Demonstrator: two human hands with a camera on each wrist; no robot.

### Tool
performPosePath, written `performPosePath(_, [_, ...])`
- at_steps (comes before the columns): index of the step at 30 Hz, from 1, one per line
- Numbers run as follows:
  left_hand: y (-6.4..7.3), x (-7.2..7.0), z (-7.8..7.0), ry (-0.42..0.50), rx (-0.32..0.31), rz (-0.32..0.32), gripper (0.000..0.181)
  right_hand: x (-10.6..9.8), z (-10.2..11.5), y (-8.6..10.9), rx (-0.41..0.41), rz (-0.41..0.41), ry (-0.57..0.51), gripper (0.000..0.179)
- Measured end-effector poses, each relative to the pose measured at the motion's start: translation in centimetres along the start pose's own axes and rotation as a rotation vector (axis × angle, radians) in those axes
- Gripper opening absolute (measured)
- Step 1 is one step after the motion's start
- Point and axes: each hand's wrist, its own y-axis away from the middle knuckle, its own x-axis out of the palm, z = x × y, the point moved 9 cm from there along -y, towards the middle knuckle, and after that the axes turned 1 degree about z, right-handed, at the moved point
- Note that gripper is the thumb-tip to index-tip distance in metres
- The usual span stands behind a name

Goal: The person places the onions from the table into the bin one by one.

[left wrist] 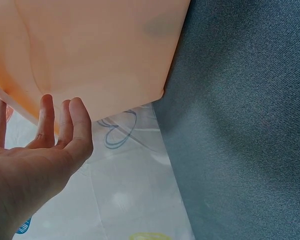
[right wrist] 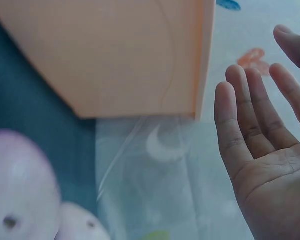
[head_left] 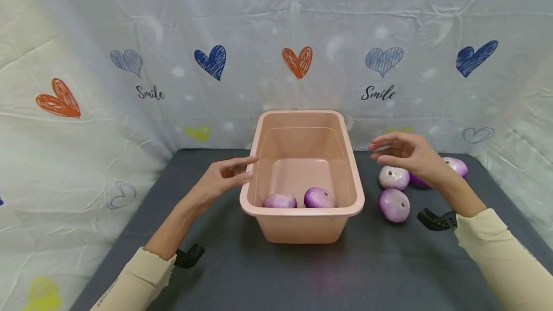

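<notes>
A peach plastic tub [head_left: 298, 227] stands on the dark table, with two purple onions [head_left: 319, 197] lying at its near end. At the tub's left rim is my left hand [head_left: 220, 176], its fingertips touching or very close to the edge. In the left wrist view, the fingers [left wrist: 80, 122] of that hand are spread beside the tub's outer wall. My right hand [head_left: 408, 155] hovers to the right of the tub, above several more onions [head_left: 394, 205]. Nothing is in its palm in the right wrist view, and its fingers [right wrist: 235, 120] are extended. The forearm partly hides the onions behind it.
A pale sheet [head_left: 250, 13] printed with hearts and the word "Smile" hangs behind the table and at its sides. The dark tabletop [head_left: 276, 277] extends in front of the tub. A black strap piece [head_left: 189, 256] shows at the left wrist, another [head_left: 436, 220] at the right.
</notes>
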Motion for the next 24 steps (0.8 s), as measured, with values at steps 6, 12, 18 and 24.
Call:
performPosePath(6, [0.2,-0.1,0.1,-0.007,0.003,0.002,0.051,-1.2,-1.5,2.2,0.034,-0.021,0.027,0.035])
performPosePath(12, [0.2,-0.2,0.1,-0.004,0.008,0.002,0.051,-2.2,-2.7,4.1,0.049,-0.032,0.029,0.036])
performPosePath(18, [0.1,-0.2,0.1,-0.010,0.000,-0.002,0.051,-2.8,-4.1,5.8,0.090,-0.039,0.049,0.036])
performPosePath(24, [-0.1,0.0,0.0,-0.004,0.000,0.003,0.050,-2.8,-5.8,7.7,0.098,-0.047,0.053,0.037])
